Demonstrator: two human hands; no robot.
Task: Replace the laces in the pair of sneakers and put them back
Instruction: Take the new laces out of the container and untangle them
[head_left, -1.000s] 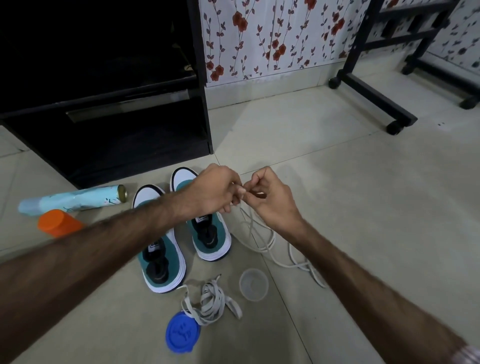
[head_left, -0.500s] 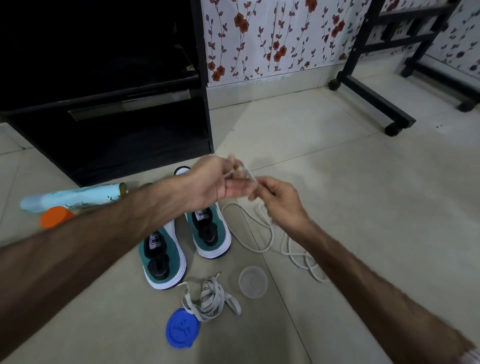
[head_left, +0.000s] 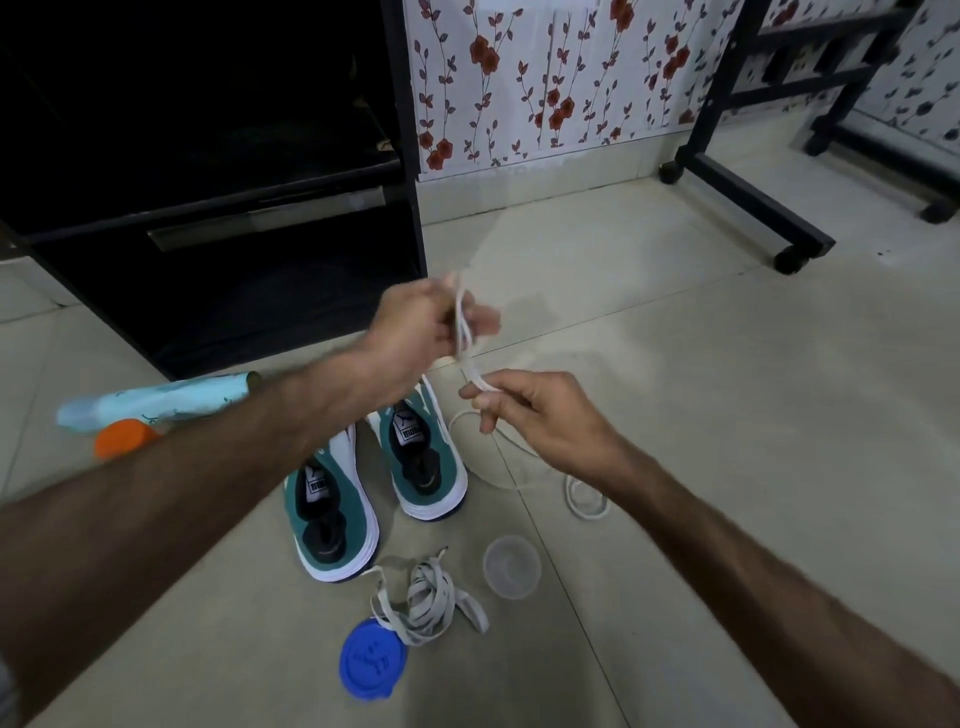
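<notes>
to your right the floor (head_left: 727, 389) lies open as far as the black wheeled stand (head_left: 748, 202). ahead on the left the black cabinet (head_left: 234, 260) blocks the way. below your arms the two sneakers (head_left: 332, 514) stand side by side, with the pale blue bottle (head_left: 156, 402) and orange cap (head_left: 122, 436) on their left. nearer you, the grey laces (head_left: 426, 597), blue lid (head_left: 371, 662) and clear cup (head_left: 511, 566) clutter the floor, with white lace loops (head_left: 584, 499) just right of the sneakers.
</notes>
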